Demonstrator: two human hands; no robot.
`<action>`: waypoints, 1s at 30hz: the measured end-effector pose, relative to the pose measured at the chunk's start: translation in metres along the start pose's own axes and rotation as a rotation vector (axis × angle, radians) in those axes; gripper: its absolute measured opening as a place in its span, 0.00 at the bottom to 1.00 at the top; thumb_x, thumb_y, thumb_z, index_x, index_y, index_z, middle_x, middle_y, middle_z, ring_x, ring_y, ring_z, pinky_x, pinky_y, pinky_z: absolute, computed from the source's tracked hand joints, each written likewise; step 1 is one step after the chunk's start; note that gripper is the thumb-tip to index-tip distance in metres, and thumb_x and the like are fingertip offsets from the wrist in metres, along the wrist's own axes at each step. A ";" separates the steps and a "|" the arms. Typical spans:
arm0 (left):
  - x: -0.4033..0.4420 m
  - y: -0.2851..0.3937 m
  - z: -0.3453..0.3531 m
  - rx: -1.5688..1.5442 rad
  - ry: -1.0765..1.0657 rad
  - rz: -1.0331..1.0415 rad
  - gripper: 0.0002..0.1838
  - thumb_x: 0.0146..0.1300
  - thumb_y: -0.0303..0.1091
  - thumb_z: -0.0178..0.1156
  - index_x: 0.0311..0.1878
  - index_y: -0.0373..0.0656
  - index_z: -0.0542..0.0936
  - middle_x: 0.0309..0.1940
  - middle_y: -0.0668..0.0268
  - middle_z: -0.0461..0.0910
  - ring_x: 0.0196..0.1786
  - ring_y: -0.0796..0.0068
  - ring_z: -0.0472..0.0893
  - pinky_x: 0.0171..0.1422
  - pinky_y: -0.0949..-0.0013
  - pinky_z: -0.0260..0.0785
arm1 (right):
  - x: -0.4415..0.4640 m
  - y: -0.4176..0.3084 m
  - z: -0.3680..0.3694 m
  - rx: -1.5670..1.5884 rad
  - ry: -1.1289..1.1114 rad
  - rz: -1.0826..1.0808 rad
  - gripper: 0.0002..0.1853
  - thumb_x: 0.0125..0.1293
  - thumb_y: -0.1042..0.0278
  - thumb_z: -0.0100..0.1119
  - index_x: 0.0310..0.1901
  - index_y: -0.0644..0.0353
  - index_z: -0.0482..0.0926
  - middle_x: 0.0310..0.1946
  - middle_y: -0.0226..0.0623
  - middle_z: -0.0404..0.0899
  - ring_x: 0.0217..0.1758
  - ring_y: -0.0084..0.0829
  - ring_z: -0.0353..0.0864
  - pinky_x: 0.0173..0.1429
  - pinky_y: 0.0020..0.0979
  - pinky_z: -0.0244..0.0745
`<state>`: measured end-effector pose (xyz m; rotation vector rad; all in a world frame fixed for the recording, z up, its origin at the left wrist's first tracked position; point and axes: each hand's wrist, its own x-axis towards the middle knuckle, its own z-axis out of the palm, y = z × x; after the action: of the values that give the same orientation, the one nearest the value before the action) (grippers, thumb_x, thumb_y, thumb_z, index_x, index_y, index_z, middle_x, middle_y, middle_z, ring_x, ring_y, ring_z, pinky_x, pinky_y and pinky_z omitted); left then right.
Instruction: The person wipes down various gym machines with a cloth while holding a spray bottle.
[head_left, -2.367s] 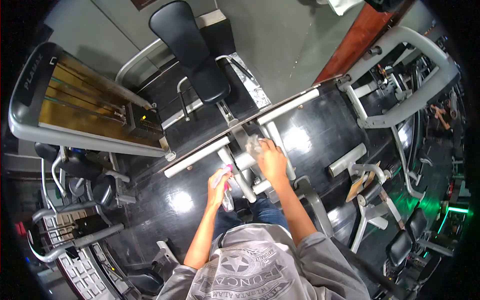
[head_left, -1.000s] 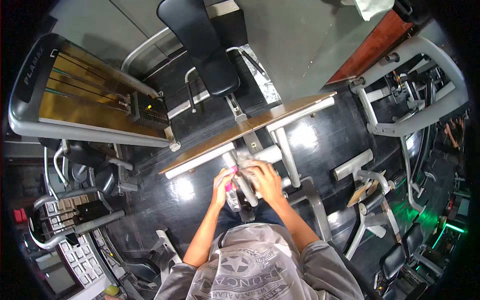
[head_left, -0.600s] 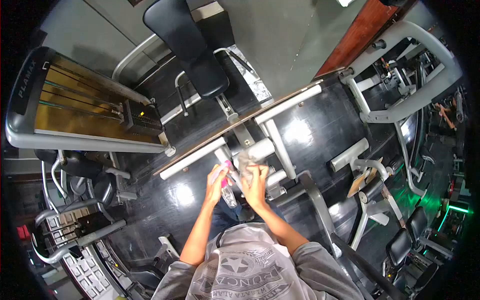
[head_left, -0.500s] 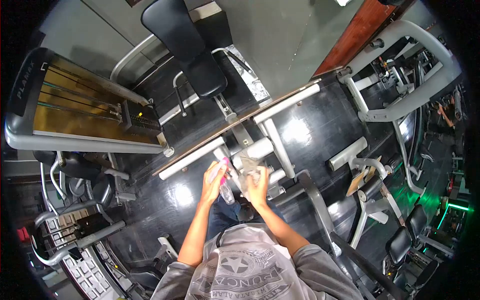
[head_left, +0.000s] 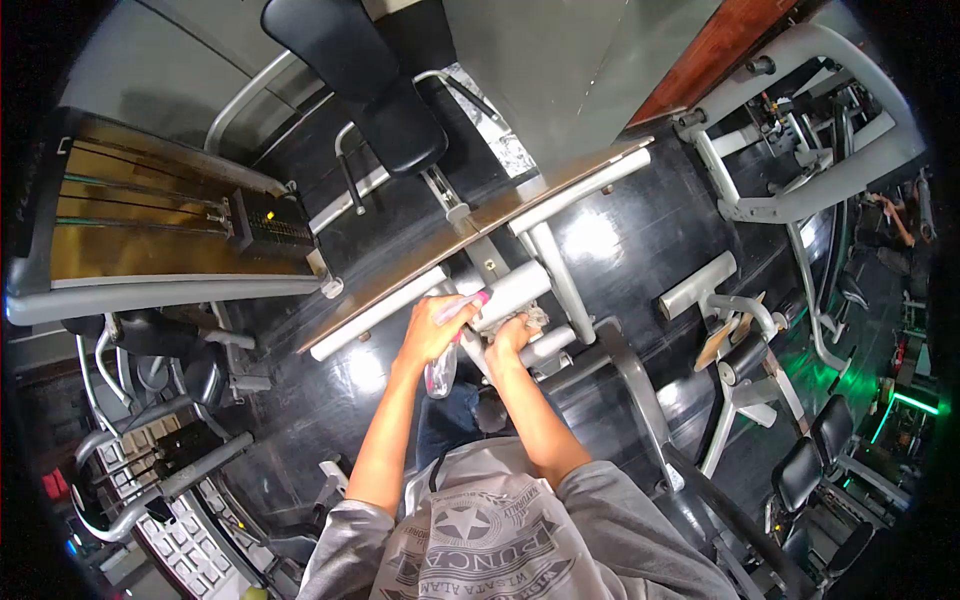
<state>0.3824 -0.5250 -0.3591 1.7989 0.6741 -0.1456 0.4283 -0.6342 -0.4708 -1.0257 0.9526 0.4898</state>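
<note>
So the whole thing happened on the near side of that long brown flat board (head_left: 490, 215), which makes a handy landmark. The left hand (head_left: 432, 328) was nearer the board's left end, fingers wrapped around the top of a clear plastic spray bottle with a pink-tipped head (head_left: 440, 375). The bottle's body hung down on the side away from the board and the pink tip pointed rightward; I'd guess that grip was to keep the head within reach of the fingers, though I couldn't tell if any finger sat on a trigger. The right hand (head_left: 510, 338) was just below the board's middle, fingers bunched closed on a crumpled greyish-white cloth (head_left: 537, 318). It had the cloth up by the thick pale grey metal tube (head_left: 515, 288) on the board's near side, probably bunched so it would follow the round surface. Fingertips were partly hidden, so no clue how hard they pressed. Beyond the board was a black padded seat with a tall backrest (head_left: 408, 130), presumably facing it so someone sitting there could reach the board.
</note>
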 end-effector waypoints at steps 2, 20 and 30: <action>0.000 0.001 0.003 0.009 0.016 0.001 0.22 0.67 0.50 0.60 0.33 0.38 0.86 0.25 0.66 0.83 0.20 0.76 0.80 0.27 0.72 0.71 | 0.023 0.007 -0.003 0.099 0.065 -0.011 0.35 0.74 0.60 0.39 0.76 0.62 0.39 0.75 0.52 0.52 0.72 0.46 0.65 0.72 0.46 0.67; 0.001 -0.001 0.003 0.098 0.028 -0.013 0.21 0.65 0.51 0.61 0.29 0.42 0.87 0.19 0.67 0.82 0.21 0.79 0.82 0.27 0.72 0.71 | 0.239 0.107 -0.102 0.247 -0.068 0.460 0.29 0.75 0.44 0.34 0.67 0.54 0.69 0.66 0.37 0.72 0.67 0.45 0.71 0.69 0.56 0.66; 0.001 -0.008 0.002 0.077 0.035 0.032 0.21 0.64 0.50 0.61 0.28 0.40 0.87 0.19 0.67 0.82 0.20 0.78 0.82 0.25 0.74 0.71 | 0.059 0.031 -0.037 0.122 -0.029 0.197 0.24 0.73 0.59 0.39 0.68 0.55 0.65 0.62 0.39 0.74 0.56 0.39 0.80 0.56 0.50 0.77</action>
<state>0.3802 -0.5253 -0.3671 1.8890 0.6719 -0.1204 0.4207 -0.6568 -0.5432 -0.8164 1.0502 0.6009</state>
